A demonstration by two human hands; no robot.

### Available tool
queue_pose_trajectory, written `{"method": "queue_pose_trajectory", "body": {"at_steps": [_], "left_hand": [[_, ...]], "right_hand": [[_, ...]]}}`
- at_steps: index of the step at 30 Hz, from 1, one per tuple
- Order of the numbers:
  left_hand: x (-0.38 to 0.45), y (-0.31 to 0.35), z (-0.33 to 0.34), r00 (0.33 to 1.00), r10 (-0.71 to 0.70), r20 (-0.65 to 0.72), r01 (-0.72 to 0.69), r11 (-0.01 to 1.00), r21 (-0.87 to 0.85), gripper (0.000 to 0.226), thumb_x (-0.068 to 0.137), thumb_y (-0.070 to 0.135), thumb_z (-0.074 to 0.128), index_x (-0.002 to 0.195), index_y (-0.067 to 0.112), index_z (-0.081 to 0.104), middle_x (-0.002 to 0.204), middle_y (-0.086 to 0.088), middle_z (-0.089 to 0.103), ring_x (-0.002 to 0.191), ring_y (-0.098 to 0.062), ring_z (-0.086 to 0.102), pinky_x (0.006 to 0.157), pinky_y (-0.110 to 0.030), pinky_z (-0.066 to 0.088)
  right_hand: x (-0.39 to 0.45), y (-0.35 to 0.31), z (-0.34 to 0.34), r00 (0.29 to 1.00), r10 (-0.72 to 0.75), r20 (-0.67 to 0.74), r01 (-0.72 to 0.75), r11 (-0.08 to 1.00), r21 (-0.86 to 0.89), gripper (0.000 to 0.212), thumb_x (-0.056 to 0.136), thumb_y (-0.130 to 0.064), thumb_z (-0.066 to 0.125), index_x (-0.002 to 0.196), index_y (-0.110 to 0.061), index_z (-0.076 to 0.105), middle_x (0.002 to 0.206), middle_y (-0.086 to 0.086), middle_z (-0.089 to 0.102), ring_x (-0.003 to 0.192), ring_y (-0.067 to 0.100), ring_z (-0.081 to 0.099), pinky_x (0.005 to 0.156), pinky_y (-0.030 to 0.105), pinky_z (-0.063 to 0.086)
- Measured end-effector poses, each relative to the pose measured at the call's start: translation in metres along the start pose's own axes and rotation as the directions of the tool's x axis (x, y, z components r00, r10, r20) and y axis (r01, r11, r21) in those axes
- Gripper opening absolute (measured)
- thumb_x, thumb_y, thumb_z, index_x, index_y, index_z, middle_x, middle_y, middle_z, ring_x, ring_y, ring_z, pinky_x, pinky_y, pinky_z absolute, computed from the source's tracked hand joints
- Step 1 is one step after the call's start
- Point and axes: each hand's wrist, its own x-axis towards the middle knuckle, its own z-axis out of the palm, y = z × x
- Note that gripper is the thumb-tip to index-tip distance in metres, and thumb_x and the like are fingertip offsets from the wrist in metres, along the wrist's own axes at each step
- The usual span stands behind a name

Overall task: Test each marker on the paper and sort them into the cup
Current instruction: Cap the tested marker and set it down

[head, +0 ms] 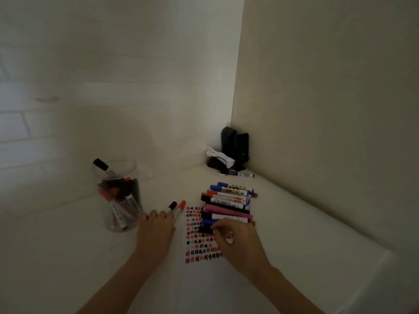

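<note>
1. Markers, loose pile (229,201): about ten stubby plastic barrels lying side by side on the white table (306,223), just beyond the paper; caps blue, orange-red, black, and one pink barrel (227,211) across the near side; white printed labels on most
2. Paper (199,234): a flat white sheet between the two hands, covered in rows of small red and black test scribbles; its far edge sits under the pile
3. Cup (118,196): clear, cylindrical, smooth-walled, standing upright at the left, well apart from the pile; it holds several markers upright or leaning, one black-capped marker (102,165) poking above the rim
4. Left hand (156,230): palm down between cup and paper, fingers curled round two markers, a black cap (172,205) and an orange cap (181,204) sticking out beyond the fingertips
5. Right hand (235,236): over the paper's right side, fingers bent and pinching a dark marker (205,228) at the near edge of the pile
6. Corner of the walls: two upright black boxy objects (235,146), crumpled white material (218,155) at their foot, one lone marker (240,174) lying in front
</note>
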Motion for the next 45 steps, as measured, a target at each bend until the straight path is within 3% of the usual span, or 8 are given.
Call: {"method": "queue_pose_trajectory", "body": {"at_steps": [5,10,14,18,21,25,35,45], "left_hand": [[-0.004,0.014,-0.009,0.993,-0.100,0.063,0.116,0.929,-0.350,0.035,0.101,0.029,0.037,0.133,0.016,0.045,0.118,-0.001,0.060,0.102,-0.014,0.057,0.087,-0.023,0.046],[-0.018,0.033,-0.034,0.942,-0.249,0.225,0.319,0.463,-0.827,0.023,0.096,0.036,0.051,0.104,0.015,0.056,0.079,0.006,0.061,0.066,-0.002,0.056,0.049,-0.009,0.036],[-0.039,0.052,-0.051,0.944,-0.204,0.259,0.303,0.227,-0.926,0.021,0.092,0.041,0.057,0.096,0.020,0.054,0.082,-0.001,0.067,0.067,-0.010,0.063,0.048,-0.009,0.045],[-0.053,0.061,-0.055,0.969,-0.103,0.226,0.237,0.113,-0.965,0.009,0.094,0.036,0.055,0.096,0.027,0.057,0.084,0.004,0.072,0.070,-0.003,0.067,0.065,-0.020,0.054],[-0.054,0.049,-0.049,0.984,-0.133,0.119,0.145,0.208,-0.967,0.019,0.098,0.038,0.044,0.092,0.024,0.055,0.072,0.003,0.063,0.058,-0.003,0.055,0.057,-0.018,0.046],[-0.055,0.035,-0.031,0.994,-0.106,0.003,0.052,0.470,-0.881,0.013,0.097,0.039,0.045,0.102,0.028,0.051,0.095,0.009,0.056,0.082,-0.001,0.056,0.071,-0.016,0.048],[-0.055,0.048,-0.036,0.983,0.110,-0.148,-0.184,0.616,-0.766,0.029,0.101,0.032,0.037,0.120,0.019,0.055,0.105,0.005,0.057,0.088,-0.003,0.047,0.076,-0.007,0.033],[-0.065,0.038,-0.061,0.990,0.143,0.021,-0.042,0.424,-0.905,0.019,0.098,0.029,0.048,0.105,0.022,0.065,0.076,0.014,0.060,0.067,0.001,0.056,0.063,-0.010,0.042]], "right_hand": [[-0.003,0.011,0.004,0.997,0.048,0.053,-0.047,0.999,-0.025,0.026,0.091,-0.023,0.057,0.116,-0.029,0.064,0.103,-0.013,0.068,0.082,-0.006,0.055,0.074,-0.001,0.038],[0.003,0.008,0.008,0.993,0.040,0.109,-0.037,0.999,-0.029,0.053,0.093,-0.022,0.055,0.140,-0.039,0.036,0.103,-0.013,0.065,0.083,-0.004,0.056,0.071,0.003,0.041],[0.008,0.001,0.017,0.994,-0.076,0.081,0.076,0.997,0.007,0.054,0.090,-0.019,0.062,0.137,-0.035,0.043,0.106,-0.010,0.064,0.090,0.003,0.060,0.081,0.018,0.052],[0.009,0.002,0.020,0.982,-0.185,-0.039,0.185,0.983,0.002,0.031,0.084,-0.011,0.067,0.115,-0.017,0.065,0.106,-0.002,0.067,0.091,0.005,0.059,0.081,0.006,0.042],[0.007,-0.002,0.013,0.993,0.098,-0.067,-0.079,0.966,0.247,0.006,0.091,-0.022,0.063,0.094,-0.023,0.068,0.083,-0.010,0.070,0.071,0.001,0.063,0.062,0.011,0.048],[0.002,-0.005,0.002,0.876,0.444,0.188,-0.453,0.623,0.638,0.032,0.095,-0.027,0.055,0.084,-0.001,0.069,0.064,0.005,0.061,0.056,0.015,0.050,0.053,0.024,0.041],[-0.008,-0.021,0.008,0.843,0.454,0.289,-0.506,0.485,0.713,0.031,0.089,-0.033,0.064,0.083,-0.002,0.066,0.062,0.003,0.058,0.056,0.010,0.051,0.059,0.023,0.047],[-0.015,-0.027,-0.002,0.846,0.442,0.298,-0.509,0.504,0.698,0.028,0.087,-0.033,0.064,0.079,-0.007,0.059,0.059,0.000,0.048,0.052,0.008,0.042,0.054,0.022,0.041]]}}
